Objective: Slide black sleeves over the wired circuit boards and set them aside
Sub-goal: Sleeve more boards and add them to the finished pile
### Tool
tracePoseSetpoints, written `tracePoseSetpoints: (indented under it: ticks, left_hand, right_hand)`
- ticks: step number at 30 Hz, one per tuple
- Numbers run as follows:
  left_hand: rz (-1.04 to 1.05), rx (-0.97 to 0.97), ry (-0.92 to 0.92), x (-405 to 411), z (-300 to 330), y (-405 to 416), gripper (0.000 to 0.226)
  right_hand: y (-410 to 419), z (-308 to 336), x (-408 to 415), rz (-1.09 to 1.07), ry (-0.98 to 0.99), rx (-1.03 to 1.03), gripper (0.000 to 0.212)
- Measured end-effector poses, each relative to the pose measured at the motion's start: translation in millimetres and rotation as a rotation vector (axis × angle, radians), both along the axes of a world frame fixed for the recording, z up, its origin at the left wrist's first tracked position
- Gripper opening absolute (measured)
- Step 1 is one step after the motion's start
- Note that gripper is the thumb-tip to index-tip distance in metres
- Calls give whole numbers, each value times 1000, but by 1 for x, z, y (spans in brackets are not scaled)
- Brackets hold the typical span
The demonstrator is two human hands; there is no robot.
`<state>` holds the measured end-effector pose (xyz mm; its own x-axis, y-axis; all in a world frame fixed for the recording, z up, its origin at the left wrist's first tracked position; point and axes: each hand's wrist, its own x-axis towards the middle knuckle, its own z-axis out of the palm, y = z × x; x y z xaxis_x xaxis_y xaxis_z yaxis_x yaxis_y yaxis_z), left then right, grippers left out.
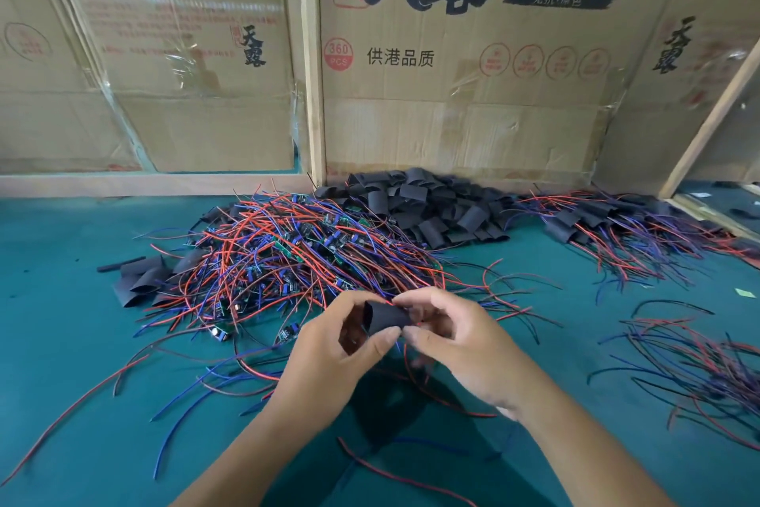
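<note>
A black sleeve (384,317) is held between both hands low in the middle of the view. My left hand (341,346) pinches its left, open end with thumb and fingers. My right hand (448,336) grips its right end, where red and blue wires come out and hang down. The board inside is hidden. Behind the hands lies a big pile of wired circuit boards (288,255) with red and blue leads. A heap of empty black sleeves (427,202) sits at the back against the cardboard.
Sleeved boards (617,227) lie piled at the back right, and another bundle of wires (691,358) at the right. A few loose sleeves (140,276) lie left of the pile. Cardboard walls (452,103) close off the back of the green mat (82,342).
</note>
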<state>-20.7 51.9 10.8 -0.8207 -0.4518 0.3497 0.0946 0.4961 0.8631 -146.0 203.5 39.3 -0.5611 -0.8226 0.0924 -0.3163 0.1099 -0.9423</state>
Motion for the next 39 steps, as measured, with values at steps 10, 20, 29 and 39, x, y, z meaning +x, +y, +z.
tracePoseSetpoints:
  ticks: [10,20,29,39]
  left_hand:
    - [-99,-91,-87,2,4,-1,32]
    - [281,-578,-574,29,14,-83,21]
    - [315,-630,-552,33,30,-72,17]
    - [220,-400,-375,42,50,-65,11]
  right_hand:
    - [4,-3,-5,54,637,45,46]
    - [3,-12,-17,-153,553,-12,28]
    - [5,-13,-23,-250,550,-43,29]
    - [13,-9,-38,-417,483,-50,33]
